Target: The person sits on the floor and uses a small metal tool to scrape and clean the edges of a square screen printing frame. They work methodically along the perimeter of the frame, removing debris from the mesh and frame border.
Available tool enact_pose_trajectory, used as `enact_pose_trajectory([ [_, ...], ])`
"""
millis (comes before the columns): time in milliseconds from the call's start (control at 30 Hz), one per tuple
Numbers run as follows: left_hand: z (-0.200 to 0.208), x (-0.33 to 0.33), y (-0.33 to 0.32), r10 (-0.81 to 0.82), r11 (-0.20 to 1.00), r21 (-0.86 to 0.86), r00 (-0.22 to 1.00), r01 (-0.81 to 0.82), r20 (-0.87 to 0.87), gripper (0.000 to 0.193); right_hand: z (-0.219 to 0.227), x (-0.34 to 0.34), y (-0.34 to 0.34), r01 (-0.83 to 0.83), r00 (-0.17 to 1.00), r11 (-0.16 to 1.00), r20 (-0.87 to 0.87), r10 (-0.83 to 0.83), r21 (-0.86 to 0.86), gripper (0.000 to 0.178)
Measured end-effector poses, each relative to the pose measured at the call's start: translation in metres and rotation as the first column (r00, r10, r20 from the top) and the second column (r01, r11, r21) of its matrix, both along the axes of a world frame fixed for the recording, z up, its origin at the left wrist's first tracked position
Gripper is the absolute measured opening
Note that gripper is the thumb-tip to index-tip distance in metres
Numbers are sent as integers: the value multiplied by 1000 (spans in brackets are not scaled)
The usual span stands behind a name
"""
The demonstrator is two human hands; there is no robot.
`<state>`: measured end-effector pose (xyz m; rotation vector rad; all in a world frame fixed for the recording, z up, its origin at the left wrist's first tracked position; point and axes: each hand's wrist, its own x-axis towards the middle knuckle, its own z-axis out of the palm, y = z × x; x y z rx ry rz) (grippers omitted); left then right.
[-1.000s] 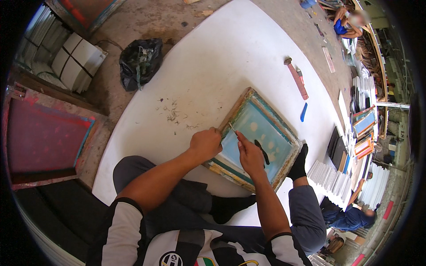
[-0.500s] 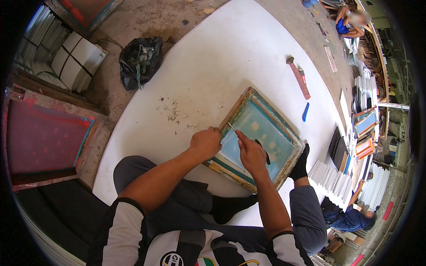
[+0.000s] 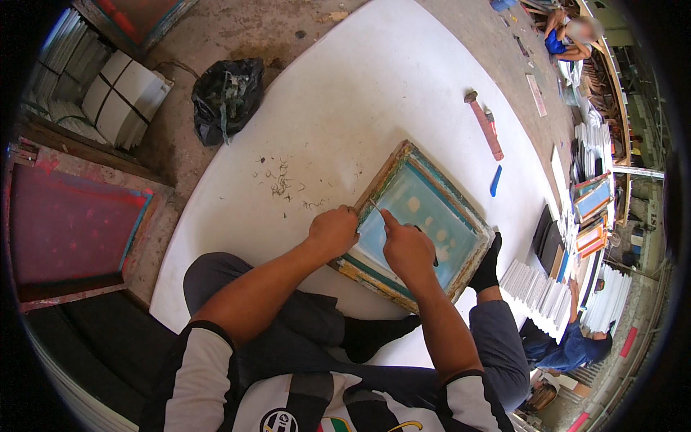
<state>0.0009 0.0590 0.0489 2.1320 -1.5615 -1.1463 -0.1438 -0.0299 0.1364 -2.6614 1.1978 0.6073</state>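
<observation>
A wooden screen-printing frame (image 3: 461, 204) with blue mesh and pale round marks lies tilted on the white board, close to my legs. My left hand (image 3: 334, 232) is closed on the frame's left side. Over the mesh, my right hand (image 3: 408, 252) grips a slim tool (image 3: 376, 207) with a thin metal tip; a bit of black handle shows behind the fingers, and its exact kind is hidden. The tip meets the inner edge of the frame beside my left fingers. Dark curled shavings (image 3: 281, 183) are scattered left of the frame.
On the white board (image 3: 324, 93) lie a hammer (image 3: 484, 126) and a blue cutter (image 3: 496, 181). A black plastic bag (image 3: 228, 101) sits left. Another printing frame (image 3: 75, 219) leans at far left. Stacked white sheets (image 3: 536, 291) stand right, near a person in blue (image 3: 576, 349).
My right hand has shifted slightly left and turned, covering more of the black handle. My left hand and the frame stay put. The person in blue at right has moved a little.
</observation>
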Motion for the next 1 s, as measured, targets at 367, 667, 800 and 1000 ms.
enact_pose_trajectory([
  [367, -2, 1, -2, -9, 1000, -25, 1000, 9, -18, 49, -10, -21, -32, -24, 987, 985, 162, -4, 170, 40],
  [667, 2, 2, -3, -10, 1000, -16, 999, 9, -45, 47, -96, -68, -53, -4, 726, 764, 527, -442, 645, 40],
  [800, -1, 4, -1, -17, 1000, 5, 999, 17, -46, 48, -99, -70, -58, 84, 749, 668, 396, -532, 739, 40],
  [1000, 1, 3, -2, -7, 1000, 12, 999, 7, -44, 47, -89, -57, -55, 163, 874, 817, 303, -379, 554, 29],
])
